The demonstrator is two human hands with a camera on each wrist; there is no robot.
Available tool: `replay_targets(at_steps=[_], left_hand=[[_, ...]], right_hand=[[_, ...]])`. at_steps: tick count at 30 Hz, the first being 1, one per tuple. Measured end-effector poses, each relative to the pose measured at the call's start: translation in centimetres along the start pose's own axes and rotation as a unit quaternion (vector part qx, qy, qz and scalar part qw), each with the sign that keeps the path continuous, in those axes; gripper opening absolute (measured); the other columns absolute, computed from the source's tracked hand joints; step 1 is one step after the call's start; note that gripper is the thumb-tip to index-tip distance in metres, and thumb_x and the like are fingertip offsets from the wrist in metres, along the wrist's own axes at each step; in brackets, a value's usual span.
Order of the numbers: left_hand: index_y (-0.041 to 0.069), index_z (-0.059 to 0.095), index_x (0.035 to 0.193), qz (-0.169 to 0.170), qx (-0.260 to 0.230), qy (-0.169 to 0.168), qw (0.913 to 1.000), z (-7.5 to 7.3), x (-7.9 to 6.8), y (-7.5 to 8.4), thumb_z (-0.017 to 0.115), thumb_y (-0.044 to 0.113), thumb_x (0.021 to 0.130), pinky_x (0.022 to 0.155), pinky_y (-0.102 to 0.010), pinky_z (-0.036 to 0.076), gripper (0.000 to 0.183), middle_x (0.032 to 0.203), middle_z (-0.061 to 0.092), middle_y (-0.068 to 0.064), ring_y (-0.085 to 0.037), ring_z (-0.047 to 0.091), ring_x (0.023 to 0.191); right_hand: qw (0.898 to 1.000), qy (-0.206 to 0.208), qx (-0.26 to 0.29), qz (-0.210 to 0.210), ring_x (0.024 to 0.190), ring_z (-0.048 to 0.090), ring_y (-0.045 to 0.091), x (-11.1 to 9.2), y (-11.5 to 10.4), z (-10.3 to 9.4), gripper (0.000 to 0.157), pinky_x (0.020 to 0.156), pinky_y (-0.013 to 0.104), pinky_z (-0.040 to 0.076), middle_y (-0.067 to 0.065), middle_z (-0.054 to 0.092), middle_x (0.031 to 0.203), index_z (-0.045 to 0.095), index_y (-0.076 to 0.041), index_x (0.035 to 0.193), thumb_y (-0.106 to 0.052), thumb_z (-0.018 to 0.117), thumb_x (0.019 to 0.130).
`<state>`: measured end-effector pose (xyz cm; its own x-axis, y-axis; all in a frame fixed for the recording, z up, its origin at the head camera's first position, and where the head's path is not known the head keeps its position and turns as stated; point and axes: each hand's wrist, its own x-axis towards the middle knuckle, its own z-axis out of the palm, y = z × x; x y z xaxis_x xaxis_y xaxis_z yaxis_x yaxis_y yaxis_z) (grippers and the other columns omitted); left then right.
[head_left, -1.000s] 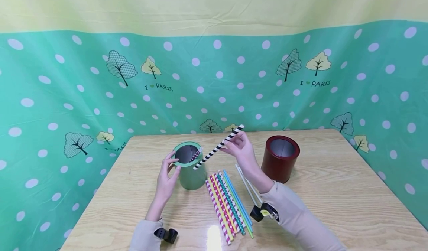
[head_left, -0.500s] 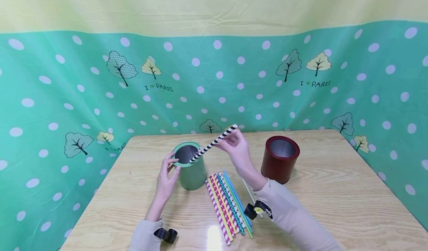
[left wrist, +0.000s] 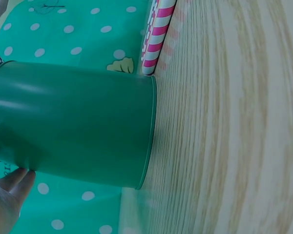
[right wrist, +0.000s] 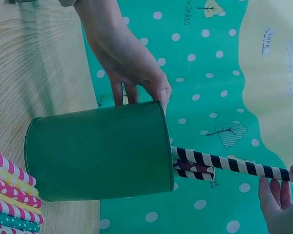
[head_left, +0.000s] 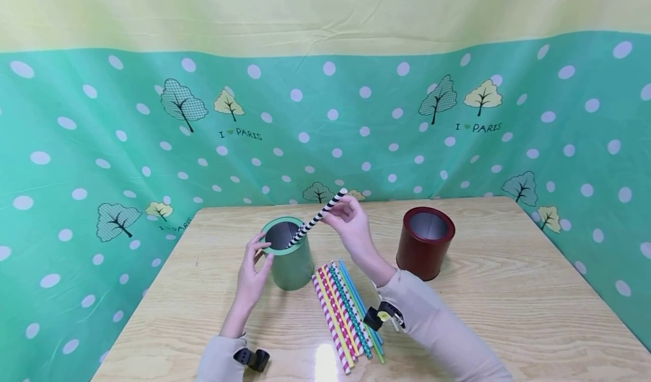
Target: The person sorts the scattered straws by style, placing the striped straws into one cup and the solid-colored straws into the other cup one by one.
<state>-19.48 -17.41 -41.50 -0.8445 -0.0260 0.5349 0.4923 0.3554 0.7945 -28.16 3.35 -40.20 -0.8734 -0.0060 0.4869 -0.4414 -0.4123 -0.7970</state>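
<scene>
A black-and-white striped paper straw (head_left: 325,209) slants with its lower end in the mouth of the green can (head_left: 292,269). My right hand (head_left: 352,229) pinches it near its upper end; in the right wrist view the fingertips (right wrist: 272,192) close on the straw (right wrist: 234,165). Other straws (right wrist: 195,169), one dark with dots and one striped, poke out of the can beside it. My left hand (head_left: 254,269) holds the can at its left side, thumb and fingers at the rim. In the left wrist view its fingers (left wrist: 14,184) touch the can wall (left wrist: 78,122).
A row of colored paper straws (head_left: 341,314) lies on the wooden table (head_left: 168,308) just right of the green can. Pale straws lie mostly hidden under my right forearm. A dark red can (head_left: 426,246) stands upright at the right. A patterned curtain (head_left: 325,116) hangs behind.
My right hand has moved left with the striped straw, whose lower end went from in front of the green can's rim into its mouth. My left hand has stayed on the can.
</scene>
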Motion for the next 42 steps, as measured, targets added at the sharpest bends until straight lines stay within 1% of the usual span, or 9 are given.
replay_targets(at_steps=[1,3,6,9,12,23,27,33,42], left_hand=[[-0.013,0.045,0.107,-0.001,0.000,0.000,1.0000,0.0,0.0,0.1,0.050,-0.003,0.085,0.099,-0.055,0.030,0.025,0.132,0.035,-0.026,-0.039,0.030,0.123],[-0.013,0.045,0.107,-0.001,0.000,0.001,1.0000,0.0,0.0,0.2,0.050,-0.003,0.085,0.099,-0.055,0.030,0.025,0.132,0.035,-0.026,-0.039,0.030,0.123],[-0.014,0.045,0.107,0.000,0.002,0.002,1.0000,0.0,0.0,0.3,0.050,-0.003,0.085,0.099,-0.055,0.030,0.025,0.132,0.035,-0.026,-0.039,0.030,0.123],[-0.013,0.045,0.107,0.001,0.005,0.004,1.0000,0.0,0.0,0.4,0.050,-0.003,0.085,0.098,-0.055,0.031,0.025,0.131,0.035,-0.026,-0.040,0.031,0.123],[-0.013,0.046,0.107,0.002,0.008,0.004,1.0000,0.0,0.0,0.5,0.050,-0.003,0.085,0.098,-0.055,0.031,0.024,0.131,0.036,-0.026,-0.040,0.031,0.122],[-0.012,0.045,0.108,-0.014,0.005,0.004,0.9999,0.0,0.0,0.5,0.049,-0.003,0.085,0.099,-0.054,0.030,0.024,0.133,0.034,-0.025,-0.040,0.030,0.124],[-0.012,0.044,0.108,-0.012,0.003,0.003,0.9999,0.0,0.1,0.5,0.050,-0.003,0.085,0.099,-0.054,0.030,0.025,0.133,0.034,-0.025,-0.039,0.030,0.124],[-0.012,0.045,0.108,-0.006,0.007,0.004,0.9999,-0.1,0.1,0.6,0.050,-0.004,0.085,0.098,-0.055,0.031,0.025,0.132,0.035,-0.026,-0.040,0.031,0.123],[-0.010,0.045,0.107,-0.010,0.011,-0.002,0.9999,-0.2,0.2,0.6,0.050,-0.002,0.085,0.097,-0.056,0.031,0.024,0.132,0.035,-0.025,-0.041,0.031,0.122]], right_hand=[[1.000,0.006,-0.010,0.006,0.088,0.058,0.024,0.1,0.5,-0.1,0.032,0.078,0.035,0.053,0.015,0.057,0.096,0.048,-0.001,0.102,0.004,0.065,0.075],[0.999,0.022,-0.034,0.027,0.087,0.058,0.025,-0.7,-3.3,1.7,0.032,0.079,0.036,0.052,0.017,0.056,0.095,0.046,0.003,0.102,0.007,0.063,0.075],[0.996,0.032,-0.058,0.052,0.085,0.058,0.021,-1.4,-6.0,3.0,0.029,0.079,0.033,0.053,0.014,0.057,0.091,0.045,0.006,0.099,0.010,0.061,0.074],[0.994,0.037,-0.074,0.073,0.083,0.057,0.014,-1.5,-7.1,3.5,0.027,0.078,0.028,0.052,0.008,0.057,0.089,0.047,0.006,0.098,0.011,0.060,0.075],[0.990,0.044,-0.097,0.094,0.083,0.057,0.011,-1.5,-7.4,3.5,0.029,0.080,0.025,0.051,0.006,0.057,0.089,0.050,0.006,0.100,0.009,0.062,0.075],[0.977,0.028,-0.170,0.125,0.087,0.058,0.017,-2.1,-6.9,1.4,0.027,0.080,0.024,0.050,0.015,0.059,0.096,0.054,0.005,0.103,0.002,0.062,0.077],[0.969,0.003,-0.195,0.153,0.085,0.058,0.017,-2.5,-6.6,0.5,0.026,0.077,0.023,0.051,0.016,0.060,0.095,0.055,0.006,0.102,0.001,0.062,0.077],[0.949,-0.073,-0.235,0.197,0.089,0.058,0.024,-3.3,-6.0,-0.8,0.026,0.078,0.026,0.051,0.018,0.060,0.099,0.055,0.006,0.104,-0.003,0.061,0.080],[0.921,-0.166,-0.291,0.201,0.089,0.057,0.024,-4.3,-4.7,-2.6,0.024,0.076,0.027,0.052,0.017,0.059,0.098,0.055,0.005,0.103,-0.005,0.059,0.082]])
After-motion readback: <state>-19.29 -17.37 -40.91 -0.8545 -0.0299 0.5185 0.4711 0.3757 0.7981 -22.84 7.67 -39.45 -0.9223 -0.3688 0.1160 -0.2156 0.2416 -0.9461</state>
